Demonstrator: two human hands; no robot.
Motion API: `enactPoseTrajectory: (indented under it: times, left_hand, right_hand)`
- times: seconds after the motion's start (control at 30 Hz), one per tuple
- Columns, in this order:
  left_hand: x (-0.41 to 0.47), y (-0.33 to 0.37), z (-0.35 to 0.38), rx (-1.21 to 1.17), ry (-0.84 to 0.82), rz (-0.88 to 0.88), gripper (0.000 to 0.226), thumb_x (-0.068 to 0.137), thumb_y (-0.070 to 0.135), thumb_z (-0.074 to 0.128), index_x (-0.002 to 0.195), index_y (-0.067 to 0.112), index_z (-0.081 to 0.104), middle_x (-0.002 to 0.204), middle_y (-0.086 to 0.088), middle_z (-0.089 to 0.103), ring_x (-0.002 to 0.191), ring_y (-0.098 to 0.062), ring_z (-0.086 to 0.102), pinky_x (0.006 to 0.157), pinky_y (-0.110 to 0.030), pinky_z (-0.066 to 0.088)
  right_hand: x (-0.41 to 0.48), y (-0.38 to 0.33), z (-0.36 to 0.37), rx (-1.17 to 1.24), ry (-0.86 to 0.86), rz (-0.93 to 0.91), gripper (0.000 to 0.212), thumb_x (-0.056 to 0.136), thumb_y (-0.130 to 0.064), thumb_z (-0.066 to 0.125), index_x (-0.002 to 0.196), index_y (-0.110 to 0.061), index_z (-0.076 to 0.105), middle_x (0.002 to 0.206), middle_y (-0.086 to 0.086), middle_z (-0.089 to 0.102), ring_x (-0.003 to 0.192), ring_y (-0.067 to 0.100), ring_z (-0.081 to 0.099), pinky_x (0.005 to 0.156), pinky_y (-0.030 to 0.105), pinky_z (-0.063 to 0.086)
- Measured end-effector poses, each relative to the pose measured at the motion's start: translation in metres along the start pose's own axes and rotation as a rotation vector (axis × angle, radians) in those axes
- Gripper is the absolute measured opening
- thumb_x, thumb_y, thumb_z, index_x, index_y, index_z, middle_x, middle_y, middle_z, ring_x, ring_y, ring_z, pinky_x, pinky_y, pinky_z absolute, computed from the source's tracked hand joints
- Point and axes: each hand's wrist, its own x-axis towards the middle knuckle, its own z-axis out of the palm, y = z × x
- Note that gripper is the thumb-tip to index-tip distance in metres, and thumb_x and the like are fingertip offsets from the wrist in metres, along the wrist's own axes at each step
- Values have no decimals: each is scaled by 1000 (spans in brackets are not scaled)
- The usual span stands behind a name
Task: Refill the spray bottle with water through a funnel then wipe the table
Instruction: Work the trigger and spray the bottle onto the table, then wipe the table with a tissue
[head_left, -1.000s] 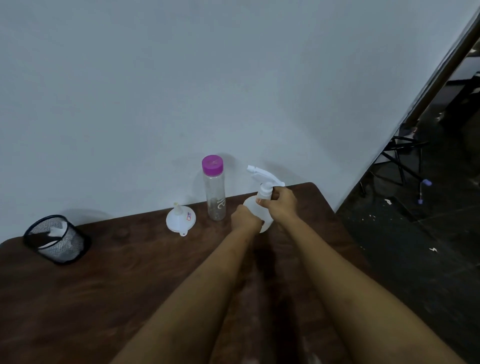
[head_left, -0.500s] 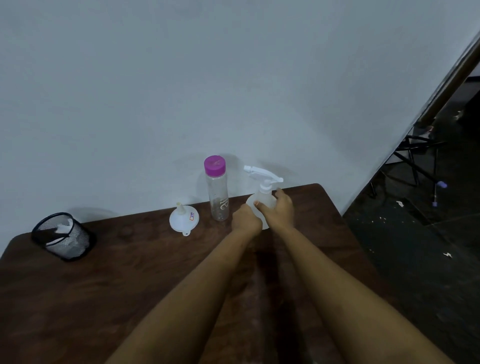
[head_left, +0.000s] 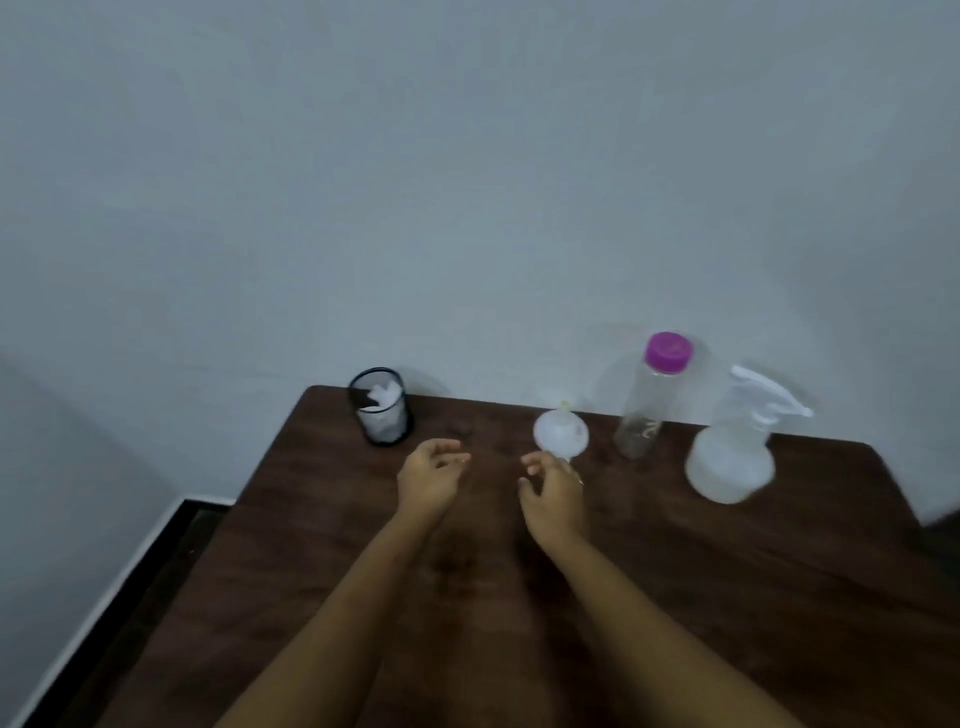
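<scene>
A white spray bottle (head_left: 731, 457) with its trigger head on stands at the back right of the dark wooden table (head_left: 675, 597). Left of it is a clear water bottle (head_left: 649, 400) with a purple cap, then a white funnel (head_left: 560, 431) lying mouth forward. My right hand (head_left: 553, 493) hovers just in front of the funnel, fingers loosely spread and holding nothing. My left hand (head_left: 431, 475) hangs over bare wood further left, fingers relaxed and empty. A black mesh cup (head_left: 382, 408) with white tissue or cloth inside stands at the back left corner.
A pale wall runs directly behind the table. The table's left edge drops to a dark floor with a white skirting strip (head_left: 104, 597). A small dark spot (head_left: 461, 428) marks the wood near the mesh cup.
Both hands let go of the spray bottle and moved left, toward the funnel. The view swung left, so the bottles now sit at the right and the mesh cup near the centre.
</scene>
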Motion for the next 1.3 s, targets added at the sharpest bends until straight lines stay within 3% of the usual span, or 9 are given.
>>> enactPoseTrajectory:
  times: [0.1, 0.23, 0.4, 0.5, 0.63, 0.73, 0.9, 1.13, 1.3]
  left_hand:
    - [19, -15, -59, -163, 112, -63, 18, 86, 6, 66, 103, 7, 61, 93, -11, 69, 84, -20, 65, 80, -33, 53]
    - [47, -33, -116, -272, 173, -118, 16, 85, 3, 66, 100, 8, 61, 87, -6, 66, 78, -14, 63, 73, -25, 52]
    - [73, -41, -152, -284, 85, -188, 17, 86, 8, 66, 101, 12, 60, 90, -4, 65, 81, -15, 63, 68, -26, 52]
    - [84, -41, -161, -308, 4, -213, 16, 88, 8, 64, 102, 14, 60, 92, -3, 65, 83, -16, 61, 75, -30, 51]
    - [90, -39, -166, -297, -77, -213, 16, 88, 9, 62, 103, 14, 59, 94, -3, 65, 78, -13, 59, 72, -27, 48]
    - [91, -40, -168, -286, -122, -219, 17, 89, 9, 60, 105, 14, 59, 94, -1, 66, 76, -12, 59, 71, -26, 48]
    - [95, -42, -168, -285, -154, -239, 15, 90, 9, 59, 104, 15, 59, 93, 1, 67, 77, -12, 59, 77, -30, 49]
    - [99, -40, -160, -249, -177, -185, 32, 93, 5, 52, 115, 28, 55, 103, 3, 65, 87, -15, 61, 78, -31, 50]
    - [100, -32, -154, -221, -183, -134, 47, 88, -4, 48, 112, 35, 58, 111, 5, 60, 89, -13, 58, 67, -24, 46]
  right_hand:
    - [16, -50, 29, -6, -107, -177, 22, 87, -11, 60, 107, -18, 65, 101, -3, 59, 103, 18, 56, 93, 32, 46]
    - [46, -104, 65, -140, -215, -317, 31, 89, -17, 59, 119, -19, 61, 119, 4, 60, 116, 23, 50, 102, 34, 39]
    - [76, -148, 100, -449, -269, -363, 49, 90, -5, 48, 135, -23, 48, 138, 5, 47, 127, 29, 38, 103, 42, 39]
    - [86, -160, 113, -741, -395, -313, 60, 89, 0, 45, 141, -28, 42, 145, 1, 40, 132, 28, 36, 101, 44, 40]
    - [90, -175, 115, -933, -528, -278, 39, 98, -21, 41, 137, -24, 46, 137, 13, 49, 126, 32, 46, 102, 41, 40]
    - [94, -182, 114, -982, -590, -317, 37, 99, -33, 38, 130, -17, 52, 132, 18, 51, 121, 34, 49, 102, 39, 40]
    - [112, -184, 119, -1021, -523, -281, 45, 90, -6, 46, 123, -33, 60, 135, 2, 53, 128, 23, 43, 102, 36, 39]
    - [143, -186, 134, -1042, -546, -426, 52, 89, -1, 44, 122, -37, 60, 130, 1, 57, 123, 22, 47, 95, 33, 39]
    - [148, -187, 154, -1248, -635, -516, 29, 92, -13, 48, 113, -24, 66, 129, 5, 56, 120, 25, 49, 95, 34, 35]
